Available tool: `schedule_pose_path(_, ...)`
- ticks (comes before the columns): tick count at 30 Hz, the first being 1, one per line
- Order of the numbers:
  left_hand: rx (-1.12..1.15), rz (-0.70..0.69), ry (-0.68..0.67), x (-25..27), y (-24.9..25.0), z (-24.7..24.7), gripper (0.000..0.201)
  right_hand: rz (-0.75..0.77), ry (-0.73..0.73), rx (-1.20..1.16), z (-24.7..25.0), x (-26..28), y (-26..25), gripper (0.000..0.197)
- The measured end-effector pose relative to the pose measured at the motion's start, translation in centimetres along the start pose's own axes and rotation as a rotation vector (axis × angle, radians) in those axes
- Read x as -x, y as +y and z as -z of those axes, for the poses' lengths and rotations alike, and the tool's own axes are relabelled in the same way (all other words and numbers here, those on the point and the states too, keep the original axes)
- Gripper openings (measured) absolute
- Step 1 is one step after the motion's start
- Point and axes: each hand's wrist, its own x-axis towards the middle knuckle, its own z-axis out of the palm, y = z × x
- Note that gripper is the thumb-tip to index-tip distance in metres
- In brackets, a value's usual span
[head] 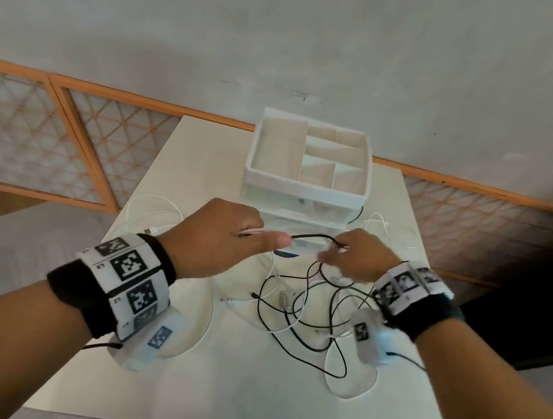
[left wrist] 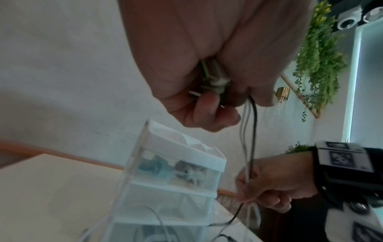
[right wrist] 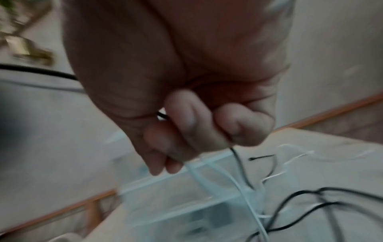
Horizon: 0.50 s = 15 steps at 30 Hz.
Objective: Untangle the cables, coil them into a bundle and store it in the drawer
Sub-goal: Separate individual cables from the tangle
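The left hand [head: 221,237] is raised above the tabletop [head: 249,394], its fingers [left wrist: 209,111] curled round a gathered clump of black and white cables with their plugs (the left wrist view shows the strands bunched in the fist). That looks like the anchor end, held still so a coil can be built from it. From the fist a short span of black cable [head: 313,236] and white cable [left wrist: 243,131] runs across to the right hand [head: 359,255], whose fingers [right wrist: 186,124] pinch the same strands, probably to draw out slack. Most of the length lies loose and crossed on the tabletop in front of the right wrist, so the untangling seems unfinished. Behind the hands stands the drawer unit [head: 304,191], its open top tray divided into compartments. The lower drawers appear closed, though blur leaves that unsure.
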Motion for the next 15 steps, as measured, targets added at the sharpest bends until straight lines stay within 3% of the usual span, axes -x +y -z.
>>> schedule_pose_path(2, -0.094, 0.054, -0.132, 1.1, -1.0, 0.7, 0.067, -0.177, 0.046, -0.044, 1.6, -0.6, 3.5, 0.023)
schedule_pose_path(3, -0.149, 0.103, -0.226, 1.7, -1.5, 0.8, 0.067, -0.216, 0.141, -0.074, 1.9, -0.8, 4.9, 0.019)
schedule_pose_path(5, -0.258, 0.216, -0.402, 2.6, -2.9, 0.0, 0.064, -0.199, 0.404, -0.152, 1.6, -0.9, 6.3, 0.007)
schedule_pose_path(7, -0.32, 0.302, -0.462, 3.1, -4.4, -1.6, 0.06, -0.14, 0.594, -0.309, 0.9, -0.6, 6.1, 0.017)
schedule_pose_path(8, -0.327, 0.351, -0.437, 3.0, -5.1, -2.6, 0.055, -0.12, 0.578, -0.377, 0.3, -0.4, 5.7, 0.029)
schedule_pose_path(11, -0.32, 0.482, -0.319, 2.6, -6.5, -5.1, 0.033, -0.111, 0.349, -0.33, -3.3, -0.5, 5.1, 0.093)
schedule_pose_path(13, -0.303, 0.51, -0.286, 2.4, -6.6, -5.9, 0.025, -0.157, 0.361, -0.271, -6.0, -0.4, 5.3, 0.095)
schedule_pose_path(15, -0.213, 0.543, -0.233, 2.2, -6.6, -6.3, 0.025, -0.187, 0.425, -0.287, -8.4, 0.4, 5.1, 0.065)
